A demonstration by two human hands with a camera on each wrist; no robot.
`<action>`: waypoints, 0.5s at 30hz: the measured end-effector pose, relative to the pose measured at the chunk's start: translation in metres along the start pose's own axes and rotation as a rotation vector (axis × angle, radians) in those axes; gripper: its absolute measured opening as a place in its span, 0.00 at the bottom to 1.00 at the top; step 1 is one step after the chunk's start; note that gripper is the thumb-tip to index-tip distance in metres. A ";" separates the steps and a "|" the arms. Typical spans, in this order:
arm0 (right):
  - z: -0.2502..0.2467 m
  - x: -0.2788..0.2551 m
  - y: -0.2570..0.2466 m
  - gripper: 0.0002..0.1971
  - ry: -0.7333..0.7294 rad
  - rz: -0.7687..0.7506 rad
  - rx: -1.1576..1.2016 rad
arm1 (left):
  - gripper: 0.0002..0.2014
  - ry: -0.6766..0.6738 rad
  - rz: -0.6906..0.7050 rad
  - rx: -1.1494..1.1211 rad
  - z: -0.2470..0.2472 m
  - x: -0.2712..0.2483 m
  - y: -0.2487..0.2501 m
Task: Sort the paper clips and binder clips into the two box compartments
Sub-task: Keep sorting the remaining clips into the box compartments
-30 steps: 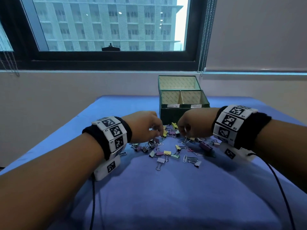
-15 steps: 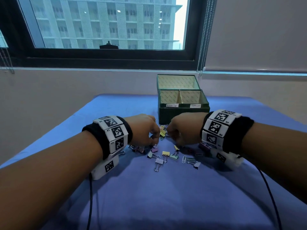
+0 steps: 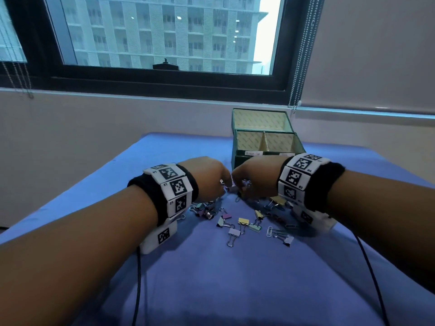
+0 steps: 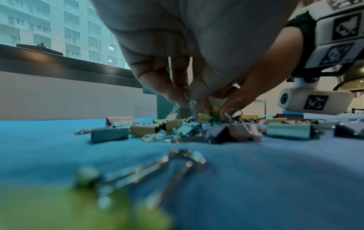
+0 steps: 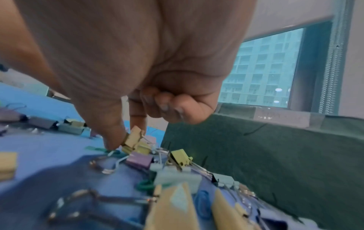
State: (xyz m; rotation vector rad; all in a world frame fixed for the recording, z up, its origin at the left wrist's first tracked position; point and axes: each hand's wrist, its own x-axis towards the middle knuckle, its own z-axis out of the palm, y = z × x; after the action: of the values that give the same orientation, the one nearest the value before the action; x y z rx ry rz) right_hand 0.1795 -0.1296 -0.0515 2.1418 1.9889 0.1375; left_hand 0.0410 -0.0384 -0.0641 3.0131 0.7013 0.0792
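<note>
A: On the bench, head view: both hands have drawn together over the clips (image 3: 237, 222) since a second ago; box (image 3: 242, 158) just beyond.

B: Left wrist: left hand (image 4: 177, 87) pinches a silver paper clip (image 4: 192, 105).

A: Right wrist: right hand (image 5: 126, 118) grips a yellow binder clip (image 5: 133, 138). Picking has begun.

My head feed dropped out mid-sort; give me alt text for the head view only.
Both hands, left hand and right hand, meet fingertip to fingertip over a pile of coloured binder clips and paper clips on a blue cloth. Behind them stands an open green box with two compartments, under a window.
</note>
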 end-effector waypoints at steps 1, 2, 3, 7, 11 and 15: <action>-0.001 0.000 0.001 0.08 0.007 0.015 -0.015 | 0.16 0.021 -0.001 0.003 0.000 0.001 0.000; -0.002 0.000 0.003 0.09 0.018 0.040 -0.021 | 0.16 0.040 -0.004 0.000 0.000 0.001 -0.001; -0.002 0.000 0.006 0.09 0.033 0.067 -0.019 | 0.16 0.056 -0.011 -0.005 0.000 0.002 -0.002; -0.007 -0.002 0.008 0.10 0.050 0.104 -0.028 | 0.19 0.108 -0.026 -0.039 0.001 0.004 -0.006; -0.005 0.002 -0.008 0.08 0.045 -0.055 0.002 | 0.24 0.132 -0.018 -0.018 -0.001 0.005 -0.006; -0.001 0.000 -0.020 0.09 -0.066 -0.090 -0.054 | 0.21 0.118 -0.010 -0.039 0.000 0.004 -0.003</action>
State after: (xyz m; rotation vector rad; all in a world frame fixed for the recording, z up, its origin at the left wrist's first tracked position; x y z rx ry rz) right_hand 0.1593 -0.1277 -0.0547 1.9936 2.0164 0.1028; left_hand 0.0435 -0.0337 -0.0638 2.9872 0.7160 0.2694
